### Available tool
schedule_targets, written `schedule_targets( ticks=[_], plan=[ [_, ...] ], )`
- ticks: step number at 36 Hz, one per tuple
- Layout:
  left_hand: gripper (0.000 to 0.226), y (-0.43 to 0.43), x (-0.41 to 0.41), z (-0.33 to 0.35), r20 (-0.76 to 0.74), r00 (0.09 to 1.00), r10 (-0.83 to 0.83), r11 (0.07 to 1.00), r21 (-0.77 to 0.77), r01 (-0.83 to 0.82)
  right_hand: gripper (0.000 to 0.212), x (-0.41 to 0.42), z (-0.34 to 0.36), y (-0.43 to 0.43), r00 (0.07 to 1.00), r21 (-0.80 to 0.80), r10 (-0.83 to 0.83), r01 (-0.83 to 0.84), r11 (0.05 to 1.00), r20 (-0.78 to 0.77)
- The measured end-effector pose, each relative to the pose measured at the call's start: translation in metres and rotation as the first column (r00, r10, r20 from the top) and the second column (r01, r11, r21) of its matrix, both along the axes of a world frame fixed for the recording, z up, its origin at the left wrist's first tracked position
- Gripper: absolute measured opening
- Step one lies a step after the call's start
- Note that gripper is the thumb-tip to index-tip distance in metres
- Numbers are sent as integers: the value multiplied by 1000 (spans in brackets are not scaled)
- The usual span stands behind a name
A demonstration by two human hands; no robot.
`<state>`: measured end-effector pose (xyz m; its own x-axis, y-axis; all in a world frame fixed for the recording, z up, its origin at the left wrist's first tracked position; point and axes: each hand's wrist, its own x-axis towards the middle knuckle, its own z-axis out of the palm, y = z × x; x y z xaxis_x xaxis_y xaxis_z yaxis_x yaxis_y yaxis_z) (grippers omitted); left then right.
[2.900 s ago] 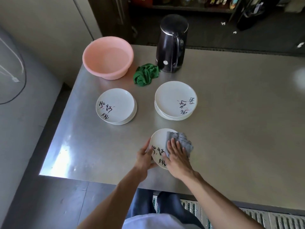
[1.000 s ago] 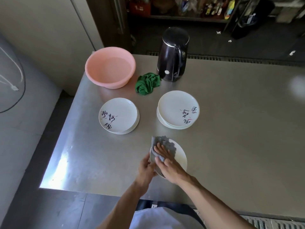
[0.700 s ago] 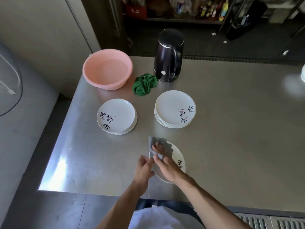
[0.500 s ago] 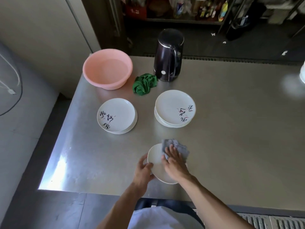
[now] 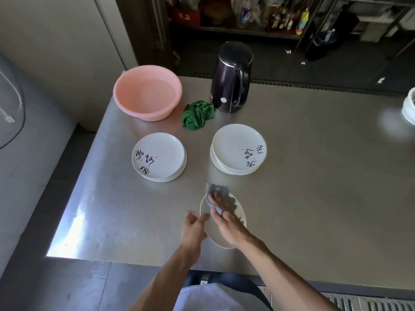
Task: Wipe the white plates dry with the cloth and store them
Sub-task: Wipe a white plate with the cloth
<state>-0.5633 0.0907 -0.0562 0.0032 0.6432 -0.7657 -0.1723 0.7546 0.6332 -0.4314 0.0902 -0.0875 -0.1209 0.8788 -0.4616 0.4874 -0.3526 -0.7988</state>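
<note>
1. One white plate (image 5: 221, 242) lay near the front edge of the steel tabletop (image 5: 314, 176). The left hand (image 5: 193, 230) gripped its left rim, and the right hand (image 5: 229, 225) pressed the grey cloth (image 5: 225, 202) onto it with fingers outstretched.
2. Farther back stood a left stack (image 5: 159, 157) and a right stack (image 5: 239, 149) of plates, apart from each other.
3. Behind them, a crumpled green cloth (image 5: 197, 114) lay between a pink basin (image 5: 146, 113) and a black kettle (image 5: 231, 77). I could not tell what the basin held.
4. Shelves (image 5: 269, 19) of bottles lined the dim room beyond.
</note>
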Motion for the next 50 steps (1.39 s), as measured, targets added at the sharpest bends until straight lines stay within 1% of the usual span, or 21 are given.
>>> schedule_targets(
  ticks=[2, 4, 6, 8, 10, 12, 14, 15, 18, 20, 23, 25, 27, 29, 31, 34, 37, 40, 44, 47, 50],
  plan=[
    [17, -3, -1, 0, 19, 999, -36, 999, -9, 36, 50, 2, -4, -3, 995, -8, 99, -98, 995, 7],
    [16, -7, -3, -1, 37, 999, -29, 1000, -8, 30, 52, 8, -14, -3, 968, -35, 159, -155, 987, 193],
    [25, -7, -5, -1, 62, 998, 4, 1000, -15, -3, 54, 14, -22, -3, 879, -79, 159, -138, 987, 450],
    [35, -1, -8, 0, 82, 997, 12, 1000, -23, -11, 56, 13, -24, -2, 835, -135, 107, -40, 990, 539],
    [42, 3, -10, 2, 105, 992, -63, 998, 15, 62, 58, 5, -24, -5, 866, -103, 100, -57, 993, 491],
    [44, 4, -11, 5, 117, 977, -178, 983, 74, 170, 58, -4, -22, -11, 918, -4, 152, -162, 987, 366],
    [39, 2, -12, 6, 126, 967, -220, 972, 113, 207, 54, -6, -18, -15, 941, 68, 208, -234, 970, 267],
    [40, 1, -13, 6, 131, 969, -210, 973, 122, 194, 52, -4, -17, -15, 937, 74, 221, -250, 966, 270],
    [51, 0, -17, -1, 142, 988, -63, 995, 90, 50, 53, 9, -18, -10, 833, -17, 220, -245, 969, 508],
    [46, 4, -18, -5, 115, 993, 36, 998, 47, -42, 55, 13, -17, -4, 771, -89, 195, -178, 980, 606],
    [11, 15, -16, -7, 13, 998, 54, 999, -6, -54, 54, 7, -14, 1, 883, -83, 123, -95, 992, 454],
    [23, 21, -16, -5, -38, 999, -18, 1000, -26, 17, 53, -1, -12, -2, 952, -22, 114, -112, 993, 284],
    [26, 19, -16, -5, -26, 996, -81, 996, -31, 80, 52, -6, -10, -5, 958, 13, 192, -199, 980, 212],
    [16, 13, -17, -7, -15, 996, -93, 995, -35, 93, 52, -4, -13, -5, 935, 28, 232, -248, 968, 267],
    [11, 9, -20, -11, -16, 998, -62, 997, -40, 61, 52, 4, -19, -1, 891, 13, 198, -223, 975, 409],
    [30, 15, -23, -15, 4, 1000, -7, 1000, -13, 7, 54, 8, -20, 1, 842, -74, 114, -88, 993, 528],
    [41, 22, -27, -17, 4, 999, 41, 999, 22, -41, 59, 3, -21, -2, 845, -108, 157, -118, 987, 511],
    [46, 29, -31, -17, 6, 991, 136, 990, 44, -136, 62, -3, -14, -7, 850, 33, 195, -242, 970, 489],
    [51, 40, -30, -12, 47, 981, 189, 980, 57, -192, 61, -17, 0, -14, 821, 276, 262, -443, 853, 507],
    [44, 42, -27, -10, 112, 981, 161, 983, 66, -169, 44, -22, 14, -9, 832, 462, 87, -387, 798, 547],
    [29, 43, -29, -10, 203, 977, 70, 984, 149, -102, 32, -19, 24, 3, 876, 591, -67, -264, 762, 477]
  ],
)
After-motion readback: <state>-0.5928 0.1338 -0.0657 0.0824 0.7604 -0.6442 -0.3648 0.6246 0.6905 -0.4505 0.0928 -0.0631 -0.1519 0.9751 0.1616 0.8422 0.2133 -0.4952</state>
